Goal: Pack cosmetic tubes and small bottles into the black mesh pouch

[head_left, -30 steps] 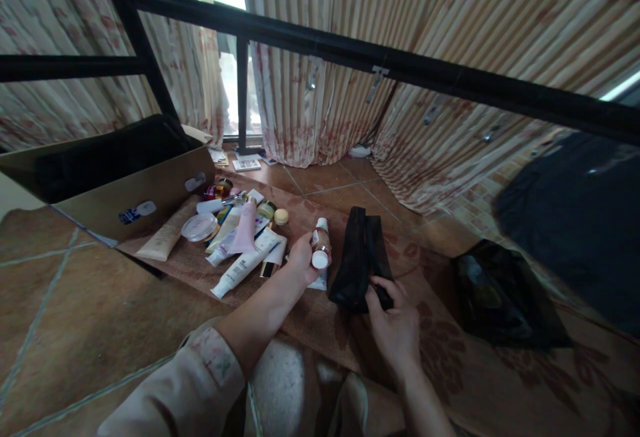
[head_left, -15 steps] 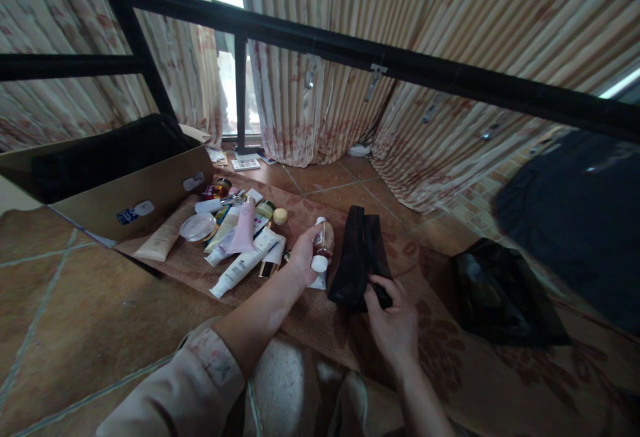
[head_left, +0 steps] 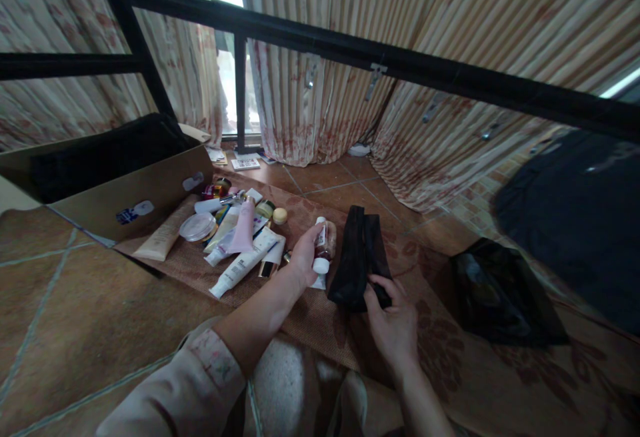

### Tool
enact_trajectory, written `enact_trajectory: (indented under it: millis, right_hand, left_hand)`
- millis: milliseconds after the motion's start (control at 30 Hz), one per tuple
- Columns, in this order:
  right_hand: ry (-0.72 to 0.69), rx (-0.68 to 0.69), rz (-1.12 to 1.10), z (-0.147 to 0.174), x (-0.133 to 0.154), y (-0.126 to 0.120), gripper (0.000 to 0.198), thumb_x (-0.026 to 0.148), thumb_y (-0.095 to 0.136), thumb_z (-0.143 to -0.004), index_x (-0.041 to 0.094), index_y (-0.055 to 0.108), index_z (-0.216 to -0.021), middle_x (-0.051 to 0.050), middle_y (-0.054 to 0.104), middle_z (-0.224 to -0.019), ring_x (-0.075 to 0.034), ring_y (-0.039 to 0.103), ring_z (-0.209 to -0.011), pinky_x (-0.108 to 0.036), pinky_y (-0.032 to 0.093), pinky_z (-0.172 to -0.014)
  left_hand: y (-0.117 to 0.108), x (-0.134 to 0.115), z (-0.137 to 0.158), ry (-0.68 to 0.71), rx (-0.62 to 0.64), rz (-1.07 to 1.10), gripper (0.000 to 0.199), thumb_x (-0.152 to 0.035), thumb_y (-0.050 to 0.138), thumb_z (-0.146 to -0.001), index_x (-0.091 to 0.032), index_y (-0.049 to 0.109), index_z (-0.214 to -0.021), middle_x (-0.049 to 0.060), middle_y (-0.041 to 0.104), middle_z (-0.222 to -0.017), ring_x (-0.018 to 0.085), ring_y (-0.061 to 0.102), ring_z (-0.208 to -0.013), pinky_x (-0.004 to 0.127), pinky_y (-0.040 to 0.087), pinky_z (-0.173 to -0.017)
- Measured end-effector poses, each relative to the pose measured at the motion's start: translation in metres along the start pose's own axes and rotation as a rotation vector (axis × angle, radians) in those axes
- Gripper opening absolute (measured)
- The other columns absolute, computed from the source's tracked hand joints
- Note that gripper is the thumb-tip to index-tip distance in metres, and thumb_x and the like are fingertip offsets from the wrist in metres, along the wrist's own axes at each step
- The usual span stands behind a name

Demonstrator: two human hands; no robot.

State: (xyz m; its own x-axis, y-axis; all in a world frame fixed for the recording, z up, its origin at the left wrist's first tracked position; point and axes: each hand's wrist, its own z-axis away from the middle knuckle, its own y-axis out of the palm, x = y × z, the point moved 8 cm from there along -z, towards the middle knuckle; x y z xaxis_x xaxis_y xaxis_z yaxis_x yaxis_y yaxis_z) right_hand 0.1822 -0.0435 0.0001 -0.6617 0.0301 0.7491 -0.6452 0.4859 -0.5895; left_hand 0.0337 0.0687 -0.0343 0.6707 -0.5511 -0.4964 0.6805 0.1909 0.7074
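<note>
My left hand [head_left: 305,255] is closed around a small bottle [head_left: 323,245] with white ends and a dark reddish middle. Just to its right lies a black zip pouch [head_left: 357,257], its near end pinched between the thumb and fingers of my right hand [head_left: 393,320]. Below the bottle, part of a pale tube [head_left: 319,282] shows on the brown patterned cloth [head_left: 310,327]. Left of my left hand is a pile of cosmetics: a white tube [head_left: 245,265], a pink tube [head_left: 243,227], a round clear-lidded case [head_left: 197,226] and a beige tube [head_left: 167,229].
A cardboard box [head_left: 165,198] with a black item [head_left: 110,154] inside stands at the left. A second black pouch [head_left: 493,297] lies at the right beside a dark bag [head_left: 575,224]. Black metal rails [head_left: 320,40] cross in front of the curtains [head_left: 310,110].
The bottle in my left hand has turned or shifted very slightly. My right hand stays at the near end of the black pouch, and the other things have not moved.
</note>
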Motion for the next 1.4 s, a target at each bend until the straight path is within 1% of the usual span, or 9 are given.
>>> enact_trajectory:
  millis: [167, 367, 500, 700, 900, 1067, 1267, 1400]
  right_hand:
    - [0.008, 0.004, 0.018, 0.0, 0.0, 0.0, 0.027, 0.04, 0.056, -0.083, 0.021, 0.069, -0.096, -0.007, 0.066, -0.098, -0.023, 0.063, -0.093, -0.034, 0.047, -0.082]
    - [0.005, 0.003, 0.015, 0.0, 0.001, -0.001, 0.028, 0.042, 0.056, -0.084, 0.021, 0.069, -0.096, -0.007, 0.066, -0.097, -0.022, 0.063, -0.089, -0.034, 0.047, -0.079]
    - [0.003, 0.002, 0.019, 0.0, 0.002, -0.002, 0.027, 0.041, 0.056, -0.084, 0.021, 0.069, -0.096, -0.007, 0.066, -0.097, -0.022, 0.063, -0.09, -0.034, 0.047, -0.079]
    - [0.002, -0.001, 0.013, 0.0, 0.001, -0.001, 0.027, 0.041, 0.056, -0.083, 0.021, 0.069, -0.095, -0.006, 0.067, -0.096, -0.022, 0.063, -0.089, -0.033, 0.047, -0.078]
    - [0.001, -0.002, 0.014, 0.0, 0.001, -0.002, 0.027, 0.042, 0.057, -0.084, 0.022, 0.069, -0.096, -0.006, 0.066, -0.098, -0.021, 0.063, -0.091, -0.032, 0.046, -0.079]
    - [-0.021, 0.001, 0.022, 0.0, 0.003, -0.002, 0.026, 0.041, 0.056, -0.084, 0.021, 0.069, -0.095, -0.006, 0.066, -0.096, -0.021, 0.063, -0.09, -0.032, 0.046, -0.078]
    - [-0.01, -0.002, 0.013, 0.0, 0.001, -0.001, 0.027, 0.042, 0.057, -0.084, 0.021, 0.069, -0.095, -0.006, 0.066, -0.094, -0.021, 0.063, -0.088, -0.032, 0.046, -0.078]
    - [0.0, 0.002, 0.011, 0.0, 0.0, -0.001, 0.027, 0.042, 0.056, -0.084, 0.021, 0.069, -0.095, -0.006, 0.066, -0.094, -0.021, 0.063, -0.089, -0.032, 0.046, -0.078]
  left_hand:
    - [-0.003, 0.0, -0.003, 0.016, -0.013, -0.028, 0.023, -0.028, 0.051, -0.086, -0.014, 0.059, -0.069, 0.003, 0.061, -0.052, 0.013, 0.055, -0.042, 0.022, 0.039, -0.04]
    - [-0.006, 0.001, -0.006, 0.022, -0.035, -0.038, 0.018, -0.026, 0.055, -0.083, -0.013, 0.059, -0.07, 0.002, 0.06, -0.054, 0.013, 0.055, -0.042, 0.023, 0.041, -0.041]
    - [-0.007, 0.001, -0.006, 0.016, -0.031, -0.068, 0.018, -0.026, 0.054, -0.082, -0.014, 0.057, -0.069, 0.001, 0.059, -0.053, 0.012, 0.053, -0.042, 0.023, 0.039, -0.04]
    - [-0.013, 0.003, -0.009, 0.025, -0.063, -0.1, 0.012, -0.025, 0.056, -0.077, -0.014, 0.057, -0.071, 0.001, 0.058, -0.055, 0.012, 0.053, -0.043, 0.023, 0.041, -0.043]
    - [-0.018, 0.007, -0.016, 0.047, -0.107, -0.213, 0.009, -0.023, 0.059, -0.071, -0.014, 0.057, -0.073, 0.0, 0.056, -0.054, 0.012, 0.05, -0.041, 0.023, 0.038, -0.041]
    - [-0.018, 0.004, -0.018, 0.111, -0.092, -0.229, 0.017, -0.019, 0.062, -0.064, -0.015, 0.057, -0.079, -0.002, 0.055, -0.056, 0.011, 0.051, -0.044, 0.022, 0.039, -0.044]
    - [-0.017, -0.002, -0.018, 0.17, -0.07, -0.246, 0.027, -0.015, 0.058, -0.056, -0.016, 0.056, -0.083, -0.002, 0.056, -0.06, 0.012, 0.053, -0.049, 0.023, 0.04, -0.046]
    - [-0.014, -0.005, -0.017, 0.196, -0.021, -0.251, 0.034, -0.013, 0.056, -0.053, -0.017, 0.057, -0.087, -0.001, 0.058, -0.065, 0.013, 0.055, -0.054, 0.022, 0.04, -0.047]
